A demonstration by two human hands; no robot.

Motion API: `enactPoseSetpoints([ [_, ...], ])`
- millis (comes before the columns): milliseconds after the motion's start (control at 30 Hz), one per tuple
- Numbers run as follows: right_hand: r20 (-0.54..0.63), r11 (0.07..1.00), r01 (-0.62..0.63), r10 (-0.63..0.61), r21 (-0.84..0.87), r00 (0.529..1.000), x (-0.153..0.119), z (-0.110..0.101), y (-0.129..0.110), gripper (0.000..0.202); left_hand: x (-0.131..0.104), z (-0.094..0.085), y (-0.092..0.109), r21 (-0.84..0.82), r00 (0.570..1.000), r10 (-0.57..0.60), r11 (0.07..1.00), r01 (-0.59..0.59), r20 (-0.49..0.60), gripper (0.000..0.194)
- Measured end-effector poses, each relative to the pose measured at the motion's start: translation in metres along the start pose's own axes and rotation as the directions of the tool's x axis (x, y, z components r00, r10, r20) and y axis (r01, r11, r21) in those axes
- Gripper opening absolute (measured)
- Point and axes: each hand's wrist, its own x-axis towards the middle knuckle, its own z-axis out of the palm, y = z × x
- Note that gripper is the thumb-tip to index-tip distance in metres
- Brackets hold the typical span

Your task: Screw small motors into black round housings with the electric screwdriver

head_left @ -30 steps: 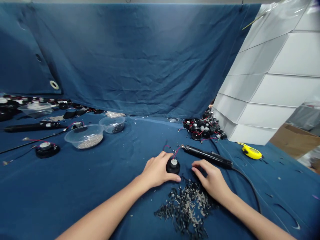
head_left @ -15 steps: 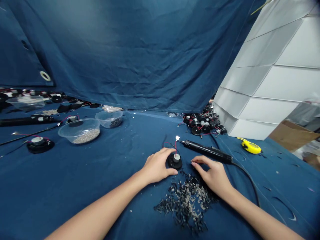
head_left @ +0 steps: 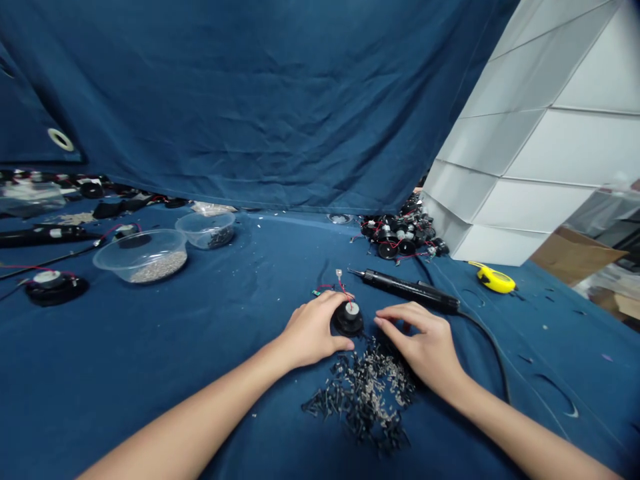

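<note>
My left hand curls its thumb and fingers round the left side of a black round base with a small silver motor on top. Red wires rise from the motor to a small metal tab. Just to the right, my right hand has thumb and forefinger pinched together; whatever is between the tips is too small to make out. Below both hands spreads a loose pile of black and silver screws. Beyond my right hand lies a black electric screwdriver, its bit pointing left.
Clear plastic bowls stand at the left, one holding small silver pieces. Farther left sits another motor unit. A heap of motor units lies at the back, beside stacked white boxes. A yellow tape measure rests at the right.
My right hand has come slightly closer to the motor unit. The metal tab on the red wire has tilted left. My view has shifted a little; my left hand keeps its hold.
</note>
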Motion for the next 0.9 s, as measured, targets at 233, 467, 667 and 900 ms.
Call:
enactPoseSetpoints([
  [233, 0.164, 0.994, -0.091, 0.08, 0.06, 0.983, -0.007, 0.013, -0.009, 0.011, 0.001, 0.004, -0.004, -0.1, 0.993, 0.105, 0.99, -0.099, 0.049, 0.053],
  [467, 0.185, 0.997, 0.042, -0.03, -0.063, 0.982, -0.007, 0.016, -0.007, 0.011, 0.001, 0.012, -0.005, 0.033, 0.997, 0.079, 0.996, -0.08, 0.025, 0.055],
  [667, 0.232, 0.952, 0.174, -0.116, -0.25, 0.966, -0.009, 0.01, -0.008, 0.012, 0.0, 0.01, -0.005, 0.064, 0.995, 0.081, 0.994, -0.084, 0.057, 0.056],
  [900, 0.325, 0.833, 0.342, -0.209, -0.434, 0.922, -0.01, 0.009, -0.016, 0.014, -0.001, 0.011, -0.005, 0.08, 0.997, 0.06, 0.995, -0.064, 0.053, 0.056],
])
